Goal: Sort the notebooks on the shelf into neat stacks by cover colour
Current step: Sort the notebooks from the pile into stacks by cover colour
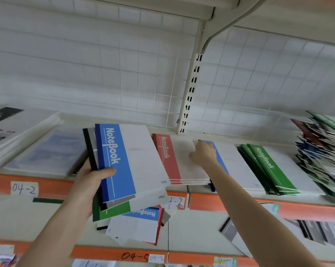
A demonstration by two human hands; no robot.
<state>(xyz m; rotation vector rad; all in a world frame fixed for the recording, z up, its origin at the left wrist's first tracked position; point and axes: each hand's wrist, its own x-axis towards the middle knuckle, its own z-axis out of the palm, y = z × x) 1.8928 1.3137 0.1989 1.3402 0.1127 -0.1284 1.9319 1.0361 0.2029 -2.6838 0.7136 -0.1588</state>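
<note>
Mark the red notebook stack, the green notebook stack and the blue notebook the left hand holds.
red notebook stack point(169, 164): head view, red cover band.
green notebook stack point(269, 166): head view, green cover band.
blue notebook point(122, 182): head view, light-blue cover band.

i see open air above the sorted stacks point(184, 162) up to the upper shelf point(297, 12); the notebook bundle point(143, 160) in my left grip point(89, 185) blocks the front left, a messy pile point(320, 155) walls the right
</note>
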